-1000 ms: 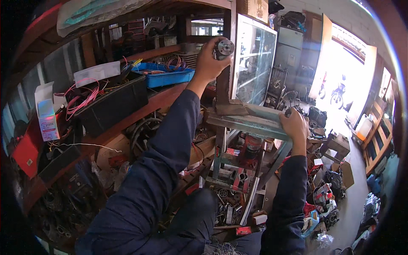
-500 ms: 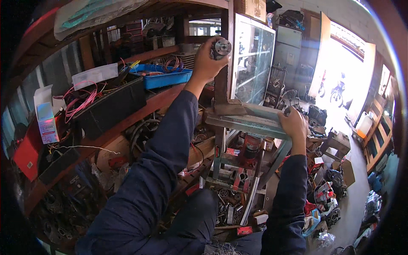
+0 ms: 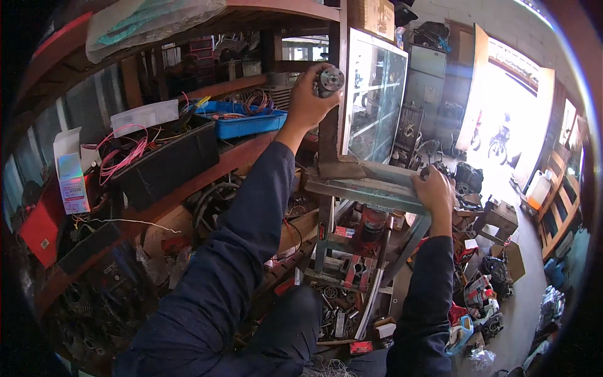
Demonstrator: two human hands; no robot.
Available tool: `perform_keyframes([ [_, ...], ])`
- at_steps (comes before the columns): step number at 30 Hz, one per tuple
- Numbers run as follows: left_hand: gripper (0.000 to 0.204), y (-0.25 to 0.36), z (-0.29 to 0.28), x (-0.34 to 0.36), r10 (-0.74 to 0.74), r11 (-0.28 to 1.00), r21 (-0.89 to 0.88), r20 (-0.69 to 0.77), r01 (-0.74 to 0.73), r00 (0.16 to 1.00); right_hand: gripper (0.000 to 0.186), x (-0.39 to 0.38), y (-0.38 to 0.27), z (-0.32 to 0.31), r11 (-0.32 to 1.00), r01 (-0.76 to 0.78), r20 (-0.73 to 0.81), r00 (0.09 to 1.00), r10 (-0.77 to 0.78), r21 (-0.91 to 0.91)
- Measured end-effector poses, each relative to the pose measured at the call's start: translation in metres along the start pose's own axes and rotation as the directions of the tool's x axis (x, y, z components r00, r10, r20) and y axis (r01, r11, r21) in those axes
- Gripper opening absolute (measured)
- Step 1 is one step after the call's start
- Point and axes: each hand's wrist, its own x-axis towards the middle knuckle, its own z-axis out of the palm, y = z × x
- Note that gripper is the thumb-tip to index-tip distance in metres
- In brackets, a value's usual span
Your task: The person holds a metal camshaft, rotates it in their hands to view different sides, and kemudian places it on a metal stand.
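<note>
My left hand (image 3: 309,100) is raised high and grips a small round metal part (image 3: 330,80), grey with a darker centre, close to a wooden post (image 3: 331,119). My right hand (image 3: 436,190) rests lower on the right, its fingers closed over the edge of a worn green metal stand (image 3: 364,188). Both arms are in dark blue sleeves. A glass-fronted cabinet (image 3: 374,103) stands just behind the round part.
Wooden shelves on the left carry a blue tray (image 3: 242,122) of wires, a black bin (image 3: 166,164) with pink cables and a small white box (image 3: 70,173). Scrap parts and boxes lie on the floor below the stand. An open doorway (image 3: 509,119) is at the far right.
My left hand with the round part has shifted slightly to the right and up against the post. My right hand stays on the stand's edge.
</note>
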Motion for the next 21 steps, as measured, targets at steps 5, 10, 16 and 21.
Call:
perform_keyframes([
  [5, 0.048, 0.005, -0.001, -0.001, -0.014, 0.998, -0.059, 0.009, 0.015, 1.000, 0.060, 0.001, -0.001, -0.001, 1.000, -0.026, 0.020, 0.999, 0.026, 0.015],
  [10, 0.050, 0.002, 0.001, -0.002, -0.004, 0.999, 0.041, 0.004, 0.004, 1.000, 0.060, 0.001, 0.002, 0.002, 1.000, -0.022, -0.006, 1.000, 0.022, -0.007],
  [16, 0.050, 0.006, 0.001, -0.002, -0.041, 0.993, -0.109, -0.030, 0.037, 0.999, 0.059, 0.003, 0.003, 0.006, 1.000, -0.014, -0.002, 1.000, 0.014, 0.005],
  [21, 0.049, 0.013, -0.003, -0.003, -0.034, 0.991, -0.128, -0.024, 0.030, 0.999, 0.060, 0.004, 0.001, 0.001, 0.999, -0.038, 0.007, 0.999, 0.038, 0.002],
])
